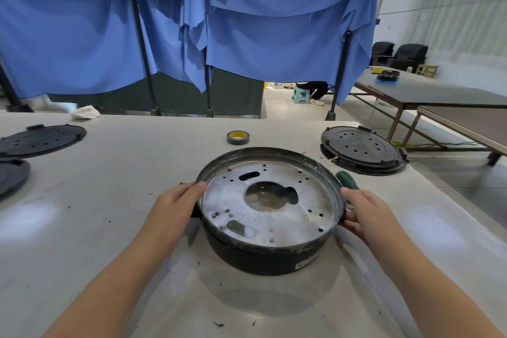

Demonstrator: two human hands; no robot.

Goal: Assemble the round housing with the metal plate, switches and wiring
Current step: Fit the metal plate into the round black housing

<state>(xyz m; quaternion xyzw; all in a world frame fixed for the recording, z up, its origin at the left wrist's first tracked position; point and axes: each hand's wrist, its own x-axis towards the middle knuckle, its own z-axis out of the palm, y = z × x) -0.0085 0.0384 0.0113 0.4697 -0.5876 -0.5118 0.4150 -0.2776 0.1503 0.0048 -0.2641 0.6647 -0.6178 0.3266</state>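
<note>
The black round plastic housing [263, 258] stands on the pale worktable [109, 200], a perforated silver metal plate [269, 200] seated inside its rim. The left hand [175, 206] and right hand [365, 211] grip its opposite sides, fingers curled around the rim.

workshop, long worktables [428, 92], tape roll [238, 137], screwdriver [347, 179], housing covers [362, 149]
</note>
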